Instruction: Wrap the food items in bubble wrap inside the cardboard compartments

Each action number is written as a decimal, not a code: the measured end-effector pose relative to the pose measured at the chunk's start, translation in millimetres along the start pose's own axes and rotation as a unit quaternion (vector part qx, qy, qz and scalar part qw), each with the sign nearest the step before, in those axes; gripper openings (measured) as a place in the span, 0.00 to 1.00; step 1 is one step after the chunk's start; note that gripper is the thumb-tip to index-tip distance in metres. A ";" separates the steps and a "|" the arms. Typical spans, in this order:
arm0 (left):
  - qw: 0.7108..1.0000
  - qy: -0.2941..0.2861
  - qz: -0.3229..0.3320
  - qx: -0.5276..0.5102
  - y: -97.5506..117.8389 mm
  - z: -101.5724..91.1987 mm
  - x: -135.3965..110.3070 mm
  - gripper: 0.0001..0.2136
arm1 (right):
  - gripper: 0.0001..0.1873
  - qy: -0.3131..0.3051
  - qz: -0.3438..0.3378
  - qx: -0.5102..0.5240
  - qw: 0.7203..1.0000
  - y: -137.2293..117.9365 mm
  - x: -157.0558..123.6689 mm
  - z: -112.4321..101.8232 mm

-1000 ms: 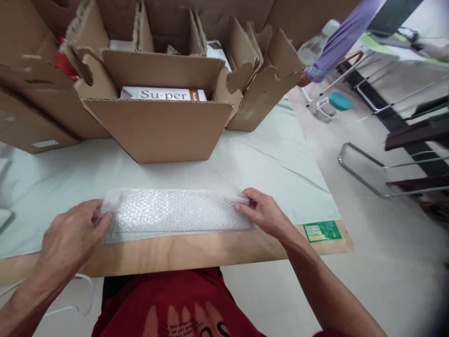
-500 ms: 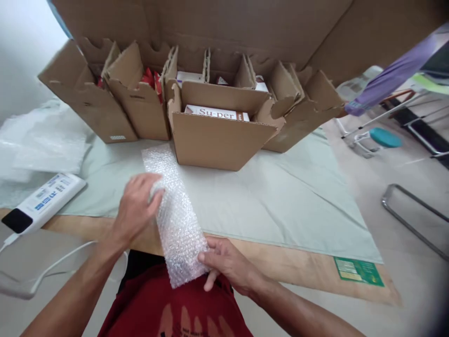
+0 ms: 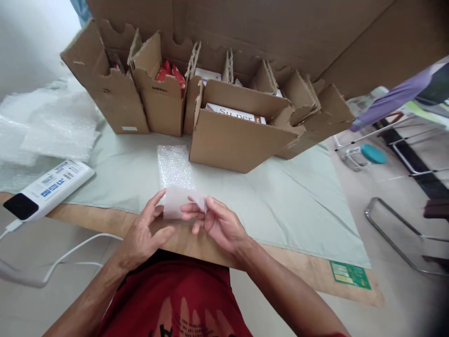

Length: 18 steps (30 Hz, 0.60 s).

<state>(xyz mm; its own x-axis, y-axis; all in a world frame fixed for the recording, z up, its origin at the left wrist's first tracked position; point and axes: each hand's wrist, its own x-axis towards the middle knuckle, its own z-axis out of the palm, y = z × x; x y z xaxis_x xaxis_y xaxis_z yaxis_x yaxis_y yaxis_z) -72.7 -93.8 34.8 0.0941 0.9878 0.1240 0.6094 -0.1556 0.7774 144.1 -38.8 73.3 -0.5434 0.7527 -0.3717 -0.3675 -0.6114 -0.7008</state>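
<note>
A narrow strip of bubble wrap [image 3: 175,166] lies on the pale green cloth, its near end folded back over itself. My right hand [image 3: 224,227] pinches the right corner of that folded end between thumb and fingers. At the left edge of the fold is my left hand [image 3: 143,238], fingers spread and curved, holding nothing. Its fingertips come close to the plastic; whether they touch it I cannot tell. Just beyond the strip stands a cardboard box [image 3: 238,145] with a white carton [image 3: 235,113] marked "Su-per" inside.
Several open cardboard bins [image 3: 159,107] stand in a row at the back, some holding red packets [image 3: 170,75]. More clear plastic wrap [image 3: 52,121] is piled at left. In front of it lies a white device [image 3: 52,187] with a cable. A green card [image 3: 350,274] sits near the right corner.
The near end of the bubble wrap has been folded up and away from my body. My right hand moved forward with it; my left hand came lower and opened. The view shifted slightly.
</note>
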 end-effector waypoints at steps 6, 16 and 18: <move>0.979 0.173 -0.008 0.109 2.8 20.2 12.1 0.23 | 0.25 0.012 0.024 -0.047 0.999 5.3 27.0 -11.9; 0.958 0.159 0.051 0.233 5.8 21.6 -2.7 0.20 | 0.17 -0.019 -0.161 -0.388 0.907 7.2 12.7 -19.1; 0.955 0.142 0.043 0.256 4.4 21.2 -1.0 0.18 | 0.17 -0.022 -0.260 -0.563 0.784 5.6 10.5 -23.4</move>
<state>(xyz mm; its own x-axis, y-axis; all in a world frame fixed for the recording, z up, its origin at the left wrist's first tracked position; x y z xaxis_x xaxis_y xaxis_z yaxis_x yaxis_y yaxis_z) -53.4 -95.4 24.9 -0.0118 0.9195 0.3928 0.9207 -0.1433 0.3631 154.0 -28.6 51.2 -0.5752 0.8047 0.1471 0.3379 0.3975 -0.8531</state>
